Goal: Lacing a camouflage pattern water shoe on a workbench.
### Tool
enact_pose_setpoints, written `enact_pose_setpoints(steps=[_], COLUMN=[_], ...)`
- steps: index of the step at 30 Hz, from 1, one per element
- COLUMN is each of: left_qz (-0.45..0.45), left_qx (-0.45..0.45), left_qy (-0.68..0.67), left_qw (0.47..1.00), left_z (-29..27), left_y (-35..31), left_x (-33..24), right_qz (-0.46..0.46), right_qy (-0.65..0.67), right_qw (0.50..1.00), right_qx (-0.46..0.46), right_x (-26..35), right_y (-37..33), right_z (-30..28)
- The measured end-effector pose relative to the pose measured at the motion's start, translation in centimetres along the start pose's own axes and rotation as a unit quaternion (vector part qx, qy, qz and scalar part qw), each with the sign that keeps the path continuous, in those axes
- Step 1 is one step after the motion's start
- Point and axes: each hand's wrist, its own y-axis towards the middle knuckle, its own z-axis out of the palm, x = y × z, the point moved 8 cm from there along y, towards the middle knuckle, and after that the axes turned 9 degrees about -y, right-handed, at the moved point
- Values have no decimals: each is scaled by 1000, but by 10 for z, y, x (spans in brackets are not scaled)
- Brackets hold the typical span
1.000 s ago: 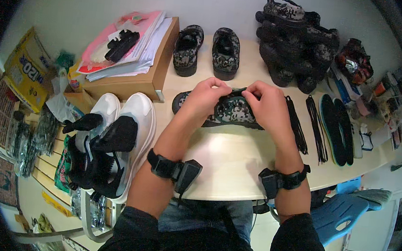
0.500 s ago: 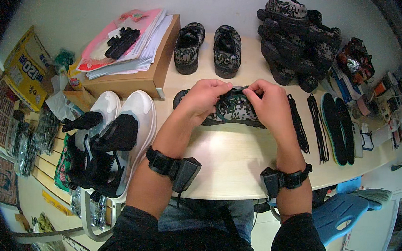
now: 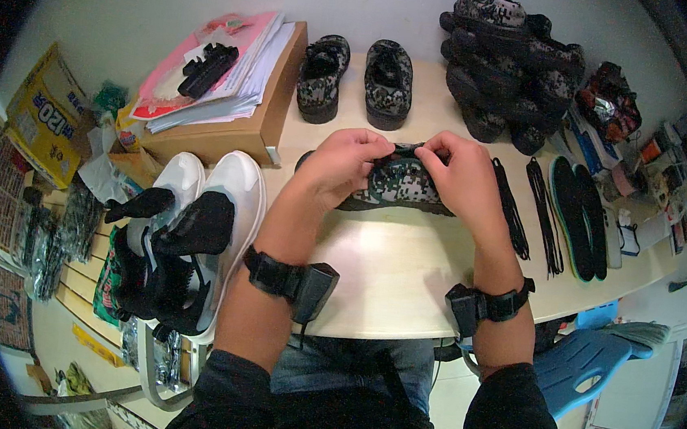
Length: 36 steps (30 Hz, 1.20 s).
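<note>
at the table (image 3: 386,292), both hands (image 3: 343,165) pinch a camouflage shoe (image 3: 402,184)

Pale table (image 3: 391,276), camouflage shoes (image 3: 403,183), laces (image 3: 510,211), insoles (image 3: 568,214)

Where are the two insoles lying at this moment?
In the head view, the two insoles lie on the right side of the table, just right of the black laces.
</note>
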Motion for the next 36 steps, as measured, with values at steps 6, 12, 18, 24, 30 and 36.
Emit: enact_pose_setpoints(steps=[6,12,18,24,30,36], left_qz=[-22,-13,-6,2,1,15], left_qx=[50,55,35,45,27,21], left_qy=[-63,-71,-97,-75,-72,4], left_qw=[997,996,995,996,997,1000], left_z=[-1,-1,-1,0,2,-5], left_y=[6,9,11,10,7,13], left_x=[8,8,6,7,5,10], right_qz=[-30,-7,-4,16,24,12], right_qy=[-16,1,-5,25,28,16], right_qw=[999,1000,1000,999,998,999], right_qx=[-33,-12,-17,-34,-41,-31], right_x=[2,2,5,-1,-6,-1], right_y=[-1,0,0,0,2,2], right_z=[-2,0,-1,-7,-8,-3])
